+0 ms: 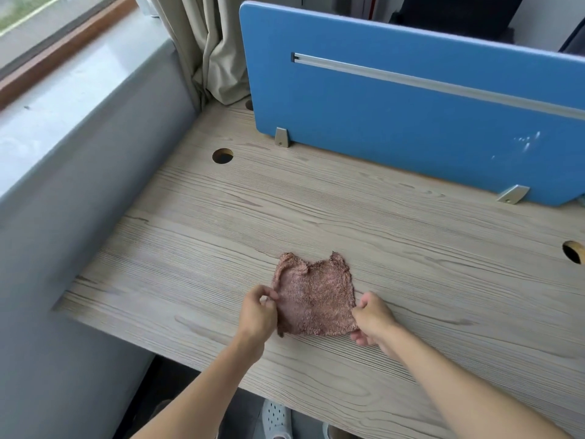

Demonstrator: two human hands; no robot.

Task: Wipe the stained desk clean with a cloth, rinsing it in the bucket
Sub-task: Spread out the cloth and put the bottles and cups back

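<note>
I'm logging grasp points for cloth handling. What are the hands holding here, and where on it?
Both hands pinch the pinkish-brown cloth spread on the desk: left hand at its left edge, right hand at its lower right corner.

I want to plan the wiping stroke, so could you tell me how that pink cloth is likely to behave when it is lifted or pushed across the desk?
The cloth will probably flop: its far edge is already wavy and curled. It looks thin and fuzzy, so likely light, and more apt to drag and bunch on the desk than slide. The left hand and right hand each pinch a side, which should keep it spread.
</note>
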